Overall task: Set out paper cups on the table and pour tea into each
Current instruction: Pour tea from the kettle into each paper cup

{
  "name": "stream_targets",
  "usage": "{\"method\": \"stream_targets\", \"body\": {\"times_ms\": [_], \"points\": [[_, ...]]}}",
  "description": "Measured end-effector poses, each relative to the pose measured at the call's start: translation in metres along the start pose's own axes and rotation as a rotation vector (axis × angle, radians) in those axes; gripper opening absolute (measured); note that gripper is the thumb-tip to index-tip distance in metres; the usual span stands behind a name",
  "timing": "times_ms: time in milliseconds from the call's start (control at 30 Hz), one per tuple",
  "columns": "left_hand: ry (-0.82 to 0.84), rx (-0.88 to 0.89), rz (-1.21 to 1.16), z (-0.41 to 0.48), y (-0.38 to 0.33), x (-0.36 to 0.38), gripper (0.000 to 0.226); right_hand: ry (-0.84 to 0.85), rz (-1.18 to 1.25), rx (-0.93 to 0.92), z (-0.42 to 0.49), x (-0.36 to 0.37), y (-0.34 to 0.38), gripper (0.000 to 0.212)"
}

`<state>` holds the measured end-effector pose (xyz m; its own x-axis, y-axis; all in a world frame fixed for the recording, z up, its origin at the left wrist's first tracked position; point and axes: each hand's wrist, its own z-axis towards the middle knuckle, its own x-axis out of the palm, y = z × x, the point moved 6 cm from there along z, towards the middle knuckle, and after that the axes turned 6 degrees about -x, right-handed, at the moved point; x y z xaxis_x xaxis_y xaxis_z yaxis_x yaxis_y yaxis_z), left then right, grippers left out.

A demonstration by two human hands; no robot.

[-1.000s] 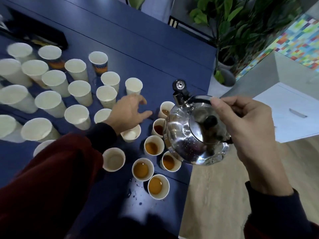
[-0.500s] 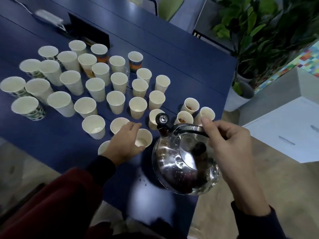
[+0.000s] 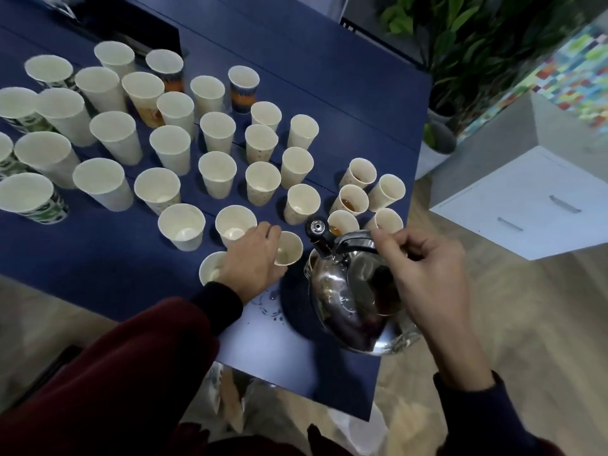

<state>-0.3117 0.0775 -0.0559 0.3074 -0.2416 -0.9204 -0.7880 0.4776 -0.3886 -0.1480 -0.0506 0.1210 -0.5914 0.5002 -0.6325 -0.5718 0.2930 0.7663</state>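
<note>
Several paper cups stand on a dark blue table (image 3: 329,93). My right hand (image 3: 427,278) grips the handle of a shiny steel kettle (image 3: 355,301), held above the table's near right corner with its spout (image 3: 317,230) pointing away from me. My left hand (image 3: 253,261) lies among the nearest cups, its fingers against the side of one paper cup (image 3: 289,248); how firmly it holds the cup is hidden. Beyond the spout, a cluster of cups (image 3: 353,200) holds brown tea. The cups to the left look empty.
Water drops wet the table (image 3: 269,307) by my left wrist. A black box (image 3: 131,31) sits at the table's far side. Potted plants (image 3: 460,44) and a white drawer cabinet (image 3: 533,199) stand to the right, past the table's edge.
The view has swung left and pulled back, showing more empty cups. The kettle has come nearer me and now hides the tea cups closest to me. My left hand has stayed by the near cups.
</note>
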Motion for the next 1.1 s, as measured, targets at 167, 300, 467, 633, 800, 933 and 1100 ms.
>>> {"method": "stream_targets", "body": {"times_ms": [167,300,467,633,800,933,1100], "points": [[0.015,0.032,-0.010,-0.004,-0.002,0.001,0.057,-0.005,-0.091,-0.018,-0.007,0.000,0.001,0.034],[0.007,0.092,-0.001,-0.005,-0.003,0.001,0.058,-0.020,-0.108,-0.023,-0.012,0.000,0.003,0.033],[0.003,0.143,0.002,-0.006,-0.004,0.003,0.061,-0.020,-0.127,0.011,-0.015,-0.001,0.002,0.036],[-0.023,0.159,-0.014,-0.007,-0.004,0.004,0.060,-0.025,-0.150,0.014,-0.016,0.000,0.002,0.035],[-0.036,0.154,-0.022,-0.007,-0.001,0.004,0.061,-0.022,-0.158,0.024,-0.016,0.000,0.003,0.037],[-0.037,0.144,-0.040,-0.007,-0.001,0.002,0.061,-0.023,-0.168,0.021,-0.016,0.001,0.004,0.037],[-0.024,0.137,-0.036,-0.007,0.000,0.001,0.060,-0.033,-0.170,0.014,-0.017,0.001,0.005,0.037]]}}
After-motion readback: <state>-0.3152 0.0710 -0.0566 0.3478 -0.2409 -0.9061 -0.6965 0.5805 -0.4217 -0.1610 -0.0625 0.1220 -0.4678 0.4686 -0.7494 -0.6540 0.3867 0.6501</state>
